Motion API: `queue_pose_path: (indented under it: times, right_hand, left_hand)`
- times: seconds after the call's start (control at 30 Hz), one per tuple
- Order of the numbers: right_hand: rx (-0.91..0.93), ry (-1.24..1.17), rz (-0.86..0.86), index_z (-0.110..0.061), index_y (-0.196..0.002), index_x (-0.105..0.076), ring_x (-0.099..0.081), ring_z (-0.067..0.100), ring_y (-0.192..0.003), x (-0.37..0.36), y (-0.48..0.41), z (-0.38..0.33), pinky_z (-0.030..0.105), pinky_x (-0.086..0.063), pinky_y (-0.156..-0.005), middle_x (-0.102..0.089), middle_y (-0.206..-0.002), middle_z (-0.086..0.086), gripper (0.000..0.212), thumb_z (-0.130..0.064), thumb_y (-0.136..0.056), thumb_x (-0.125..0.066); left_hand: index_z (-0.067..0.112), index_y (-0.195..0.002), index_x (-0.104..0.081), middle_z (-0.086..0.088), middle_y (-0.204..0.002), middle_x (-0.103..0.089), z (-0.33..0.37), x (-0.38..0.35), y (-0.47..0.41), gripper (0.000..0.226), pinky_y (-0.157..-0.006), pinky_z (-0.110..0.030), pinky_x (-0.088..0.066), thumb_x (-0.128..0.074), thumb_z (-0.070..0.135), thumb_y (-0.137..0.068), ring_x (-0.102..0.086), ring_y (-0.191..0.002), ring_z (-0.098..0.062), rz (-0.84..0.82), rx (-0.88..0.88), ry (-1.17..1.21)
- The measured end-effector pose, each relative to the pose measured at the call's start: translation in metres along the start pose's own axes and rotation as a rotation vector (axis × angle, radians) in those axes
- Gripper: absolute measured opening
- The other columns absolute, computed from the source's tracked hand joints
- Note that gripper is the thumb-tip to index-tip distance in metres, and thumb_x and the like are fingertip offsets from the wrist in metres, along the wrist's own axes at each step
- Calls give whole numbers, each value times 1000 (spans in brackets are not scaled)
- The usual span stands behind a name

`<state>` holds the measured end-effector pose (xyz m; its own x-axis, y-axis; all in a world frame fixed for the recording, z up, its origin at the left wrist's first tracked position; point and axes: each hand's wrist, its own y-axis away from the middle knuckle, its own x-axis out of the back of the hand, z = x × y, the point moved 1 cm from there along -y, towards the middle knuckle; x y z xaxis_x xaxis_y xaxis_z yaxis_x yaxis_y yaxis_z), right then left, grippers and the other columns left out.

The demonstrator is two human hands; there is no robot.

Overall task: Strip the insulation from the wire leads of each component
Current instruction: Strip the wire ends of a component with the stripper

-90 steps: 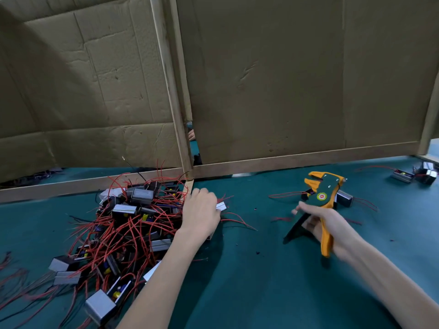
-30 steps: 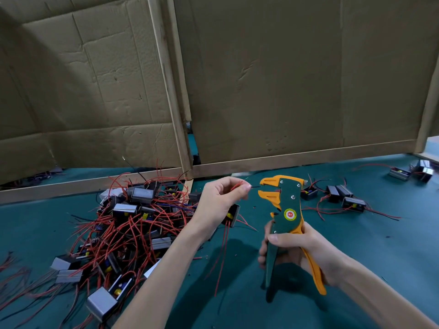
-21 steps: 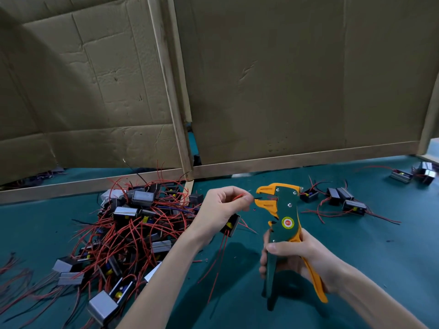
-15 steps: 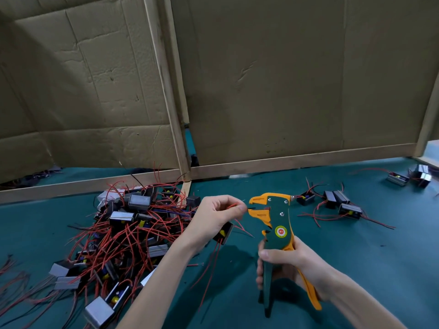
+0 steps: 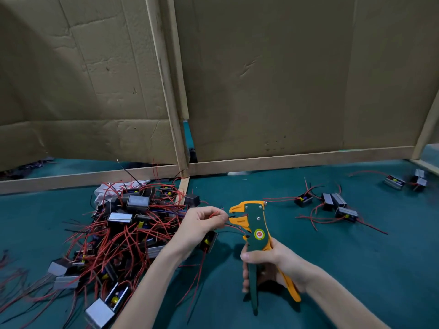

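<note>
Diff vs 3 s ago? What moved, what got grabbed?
The left hand pulled one component from the pile and now pinches its red wire lead at the mouth of the wire stripper. The right hand kept its grip, stood the stripper upright and brought it left. Pile and cardboard panels unchanged.

Teal cover on the bench (image 5: 344, 269). Dark green body with orange head and orange handle on the wire stripper (image 5: 257, 222), plus a round sticker (image 5: 259, 233), red-centred, ringed pale green. Red leads (image 5: 133, 243) on silver-and-black components (image 5: 120, 217) at left, yellow specks inside. Brown cardboard (image 5: 273, 79); pale wooden frame (image 5: 297, 158).
</note>
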<state>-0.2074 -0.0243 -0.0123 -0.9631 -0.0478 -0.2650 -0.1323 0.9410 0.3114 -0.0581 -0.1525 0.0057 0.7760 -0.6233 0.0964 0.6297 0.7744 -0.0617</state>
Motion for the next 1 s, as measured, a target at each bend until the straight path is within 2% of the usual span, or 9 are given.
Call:
queue_pose_path:
  times: [0.17,0.53,0.7,0.83,0.93,1.0]
  right_hand:
    - [-49,-4,-9,-7,-75,-65,-63,35,-62,-7,-10,-4,47,-57,-67,-61,-71,22,11,-13,-73,-74]
    - [-38,-74,60,-8,-71,-65,-61,33,-57,-8,0,14,43,-56,-61,-59,-67,22,12,-14,-69,-76]
    - [-36,-67,100,-8,-70,-63,-59,32,-53,-13,-1,15,40,-54,-56,-57,-64,21,15,-17,-70,-75]
    - [-33,-39,131,-10,-67,-60,-57,30,-52,-16,-1,17,39,-54,-56,-56,-62,19,19,-20,-70,-76]
    - [-17,-27,172,-10,-69,-58,-56,30,-50,-15,-1,19,39,-53,-56,-54,-60,18,23,-22,-69,-78]
    - [-16,-29,182,-11,-71,-58,-55,30,-50,-14,1,21,38,-52,-55,-54,-59,18,25,-23,-68,-79]
  left_hand:
    - [17,-67,-71,7,-59,-56,-8,10,-2,21,-59,-12,-39,-66,9,-85,-47,-56,-3,55,37,-2]
    - [18,-65,-70,9,-59,-56,-13,6,-3,26,-58,-10,-40,-63,3,-86,-48,-57,-1,-57,31,0]
    - [19,-68,-73,9,-60,-58,-19,10,-4,23,-58,-11,-41,-65,6,-85,-48,-57,-1,-40,41,-11]
    - [17,-73,-72,6,-64,-58,-18,10,-3,9,-59,-12,-41,-69,14,-82,-48,-58,-3,-53,60,34]
    - [13,-84,-64,5,-69,-63,-19,8,-3,9,-65,-16,-44,-59,11,-92,-51,-64,-6,-51,75,114]
    - [11,-87,-59,2,-73,-66,-19,7,1,12,-71,-21,-44,-53,17,-95,-51,-67,-9,-69,82,160]
